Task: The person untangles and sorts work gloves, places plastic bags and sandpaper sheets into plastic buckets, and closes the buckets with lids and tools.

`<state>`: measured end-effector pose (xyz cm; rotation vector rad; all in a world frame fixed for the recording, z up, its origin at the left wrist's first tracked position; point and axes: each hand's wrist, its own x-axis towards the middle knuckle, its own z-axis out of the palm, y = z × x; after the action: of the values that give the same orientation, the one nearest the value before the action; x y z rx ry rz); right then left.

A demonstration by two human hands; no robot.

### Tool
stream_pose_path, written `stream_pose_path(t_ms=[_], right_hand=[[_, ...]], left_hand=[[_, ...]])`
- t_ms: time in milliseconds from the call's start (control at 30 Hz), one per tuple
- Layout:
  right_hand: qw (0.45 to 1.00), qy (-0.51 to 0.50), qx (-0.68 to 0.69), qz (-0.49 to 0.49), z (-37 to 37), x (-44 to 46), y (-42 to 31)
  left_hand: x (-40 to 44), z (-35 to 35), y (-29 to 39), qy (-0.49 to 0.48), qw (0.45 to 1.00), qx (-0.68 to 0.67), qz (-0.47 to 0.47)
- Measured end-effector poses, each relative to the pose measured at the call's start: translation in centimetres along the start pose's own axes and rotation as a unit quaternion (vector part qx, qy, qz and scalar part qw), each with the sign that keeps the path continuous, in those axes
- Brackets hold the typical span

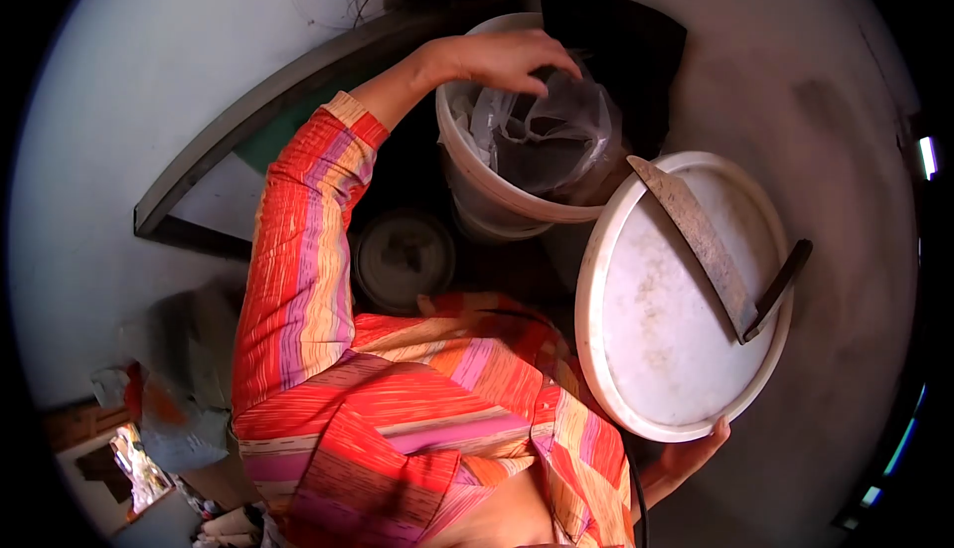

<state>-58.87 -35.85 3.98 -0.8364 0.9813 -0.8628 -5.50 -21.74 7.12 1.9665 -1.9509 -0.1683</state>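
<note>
My left hand [522, 59] is over the rim of a large white bucket [522, 205], its fingers curved and apart with nothing visible between them. Inside the bucket lies a clear, crumpled plastic bag [566, 141], just below that hand. With my right hand [691, 451] I grip the lower edge of a round white lid [656, 319], which is tilted beside the bucket. Across the lid rests a broad, rusty blade [701, 245] with a dark handle [780, 290]. Part of my right hand is hidden behind the lid.
Behind the bucket stands a dark panel [621, 51]. A dark frame [258, 101] leans against the wall at the left. Below the bucket is a smaller round container [402, 260]. Plastic bags [184, 419] and clutter are at the lower left. A wall [835, 180] rises on the right.
</note>
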Motion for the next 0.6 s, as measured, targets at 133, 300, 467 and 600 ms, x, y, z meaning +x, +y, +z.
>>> stream_pose_path(t_ms=[133, 300, 467, 600], right_hand=[[0.997, -0.012, 0.076, 0.016, -3.3, -0.3, 4.0], [0.996, 0.014, 0.084, 0.006, -3.2, -1.5, 3.1], [0.998, 0.019, 0.055, -0.008, -3.7, -0.6, 2.9], [0.999, 0.015, 0.049, -0.011, -4.0, -0.1, 2.6]], left_hand=[[-1.1, -1.1, 9.2, -0.145, 0.983, 0.082, -0.073], [-3.5, -1.6, 8.1, -0.012, 0.96, 0.189, -0.205], [-7.2, 1.1, 5.9, -0.086, 0.972, 0.184, -0.114], [-4.8, 3.8, 6.0, -0.317, 0.903, 0.217, -0.193]])
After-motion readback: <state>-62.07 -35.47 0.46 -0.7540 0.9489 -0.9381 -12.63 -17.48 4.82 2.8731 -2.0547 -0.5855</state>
